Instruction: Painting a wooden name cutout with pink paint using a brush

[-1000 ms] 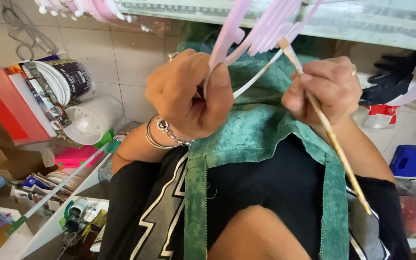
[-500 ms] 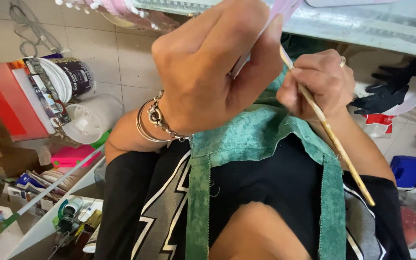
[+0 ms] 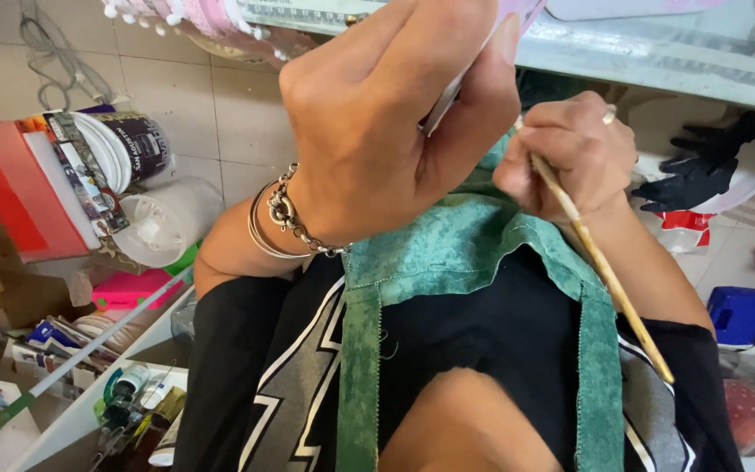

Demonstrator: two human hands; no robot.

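Tiled wall (image 3: 220,114) behind cluttered white shelves (image 3: 89,411), green apron (image 3: 456,253) below

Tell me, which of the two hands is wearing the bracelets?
The left hand, the big one nearest the camera: silver bangles and a chain bracelet circle its wrist. The right hand, holding the thin wooden brush handle, has a bare wrist.
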